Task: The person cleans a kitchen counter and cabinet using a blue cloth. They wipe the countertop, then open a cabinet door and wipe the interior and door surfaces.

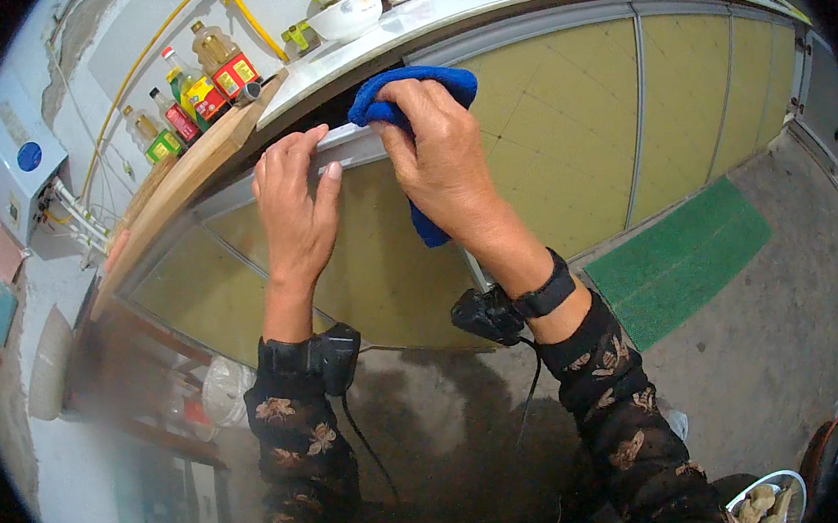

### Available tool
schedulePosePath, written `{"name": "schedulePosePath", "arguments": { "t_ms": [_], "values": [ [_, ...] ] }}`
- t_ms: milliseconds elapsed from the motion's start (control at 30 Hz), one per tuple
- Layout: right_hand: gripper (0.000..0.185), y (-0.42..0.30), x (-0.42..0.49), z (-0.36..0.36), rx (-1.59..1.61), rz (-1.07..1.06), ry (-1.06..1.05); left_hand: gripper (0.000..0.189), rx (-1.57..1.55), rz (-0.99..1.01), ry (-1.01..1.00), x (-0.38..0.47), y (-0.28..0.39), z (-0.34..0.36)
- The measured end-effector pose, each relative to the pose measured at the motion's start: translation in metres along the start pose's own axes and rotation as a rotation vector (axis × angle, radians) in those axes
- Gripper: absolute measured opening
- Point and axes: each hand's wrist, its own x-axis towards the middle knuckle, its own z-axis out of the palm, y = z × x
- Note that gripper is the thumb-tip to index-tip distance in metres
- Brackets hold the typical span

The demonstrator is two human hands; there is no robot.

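Note:
A yellow-green cabinet door (389, 257) with a pale metal frame stands pulled away from the counter, a dark gap behind its top rail (349, 146). Over the left part of that rail, my left hand (297, 197) hooks its fingers, with the thumb on the front side. My right hand (439, 148) pinches a blue cloth (440, 76) at the rail's right end. Part of the cloth hangs down behind the right wrist. Both wrists carry black strapped devices with cords.
Above runs a white countertop (442, 16) with a white bowl (347, 15). Several sauce and oil bottles (222, 58) stand behind a thick wooden board (180, 181). More cabinet doors (564, 122) extend right. A green mat (680, 261) lies on the concrete floor; a bowl of food pieces (769, 503) is lower right.

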Motion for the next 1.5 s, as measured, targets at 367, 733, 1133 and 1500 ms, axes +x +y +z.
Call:
{"name": "schedulePosePath", "arguments": {
  "t_ms": [367, 733, 1133, 1500],
  "values": [
    [0.021, 0.005, 0.002, -0.011, 0.214, 0.153, -0.049, 0.036, -0.01, 0.005, -0.002, -0.001, 0.005, -0.008],
    [0.022, -0.007, 0.002, 0.003, 0.105, 0.182, 0.019, 0.035, 0.003, 0.008, 0.026, -0.005, 0.004, -0.007],
    [0.036, 0.048, -0.061, -0.038, 0.73, 0.953, 0.19, 0.033, 0.073, -0.055, -0.035, 0.001, 0.01, -0.006],
    [0.04, 0.003, -0.055, -0.03, 0.422, 0.563, -0.16, 0.04, 0.094, -0.045, 0.009, 0.003, 0.017, -0.005]
  ]
}}
